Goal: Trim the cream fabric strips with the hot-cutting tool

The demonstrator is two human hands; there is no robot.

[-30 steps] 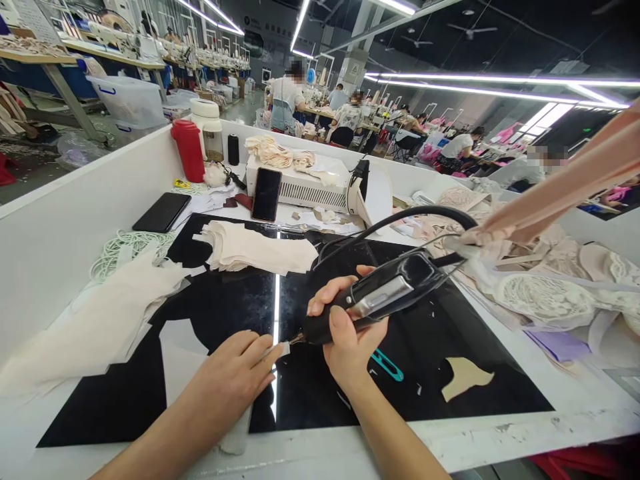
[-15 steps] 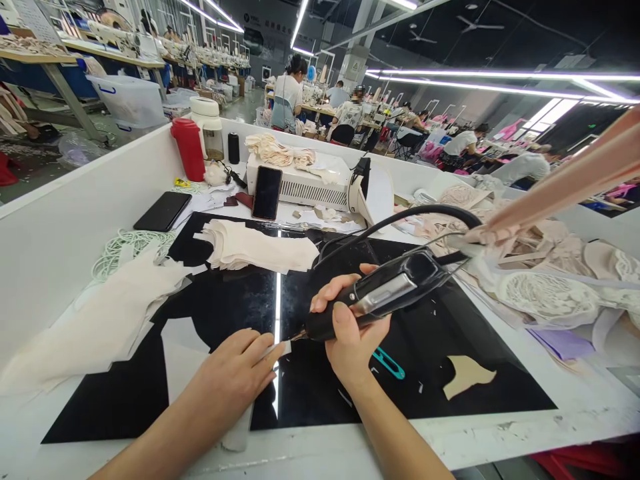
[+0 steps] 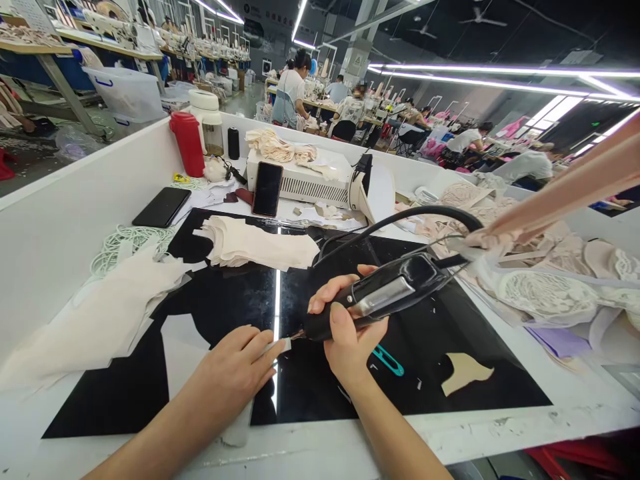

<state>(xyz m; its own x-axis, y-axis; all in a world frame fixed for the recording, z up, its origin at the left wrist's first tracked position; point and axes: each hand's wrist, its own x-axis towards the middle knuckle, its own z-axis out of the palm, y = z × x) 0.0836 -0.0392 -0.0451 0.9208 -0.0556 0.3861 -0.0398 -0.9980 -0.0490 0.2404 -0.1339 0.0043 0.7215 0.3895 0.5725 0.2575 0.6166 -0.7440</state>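
My right hand (image 3: 353, 333) is wrapped round a black corded hand tool (image 3: 380, 297) with a silver lever on its side. The tool's narrow metal tip (image 3: 299, 334) points left and down, close to the end of a small pale strip (image 3: 281, 345). That strip pokes out from under the fingertips of my left hand (image 3: 240, 367), which lies flat with its fingers stretched out, pressing down. Most of what lies beneath the left hand is hidden. A white fabric piece (image 3: 184, 347) shows beside the left wrist, on the glossy black board (image 3: 110, 407).
Stacked cream fabric pieces (image 3: 263, 243) lie behind the hands, another fabric pile (image 3: 95, 320) at left. A teal cutter (image 3: 387, 360) and beige scrap (image 3: 465, 373) lie right. Farther back are a phone (image 3: 267, 189), vented white box (image 3: 315, 180) and red cup (image 3: 187, 143). Lace garments (image 3: 545, 287) crowd the right.
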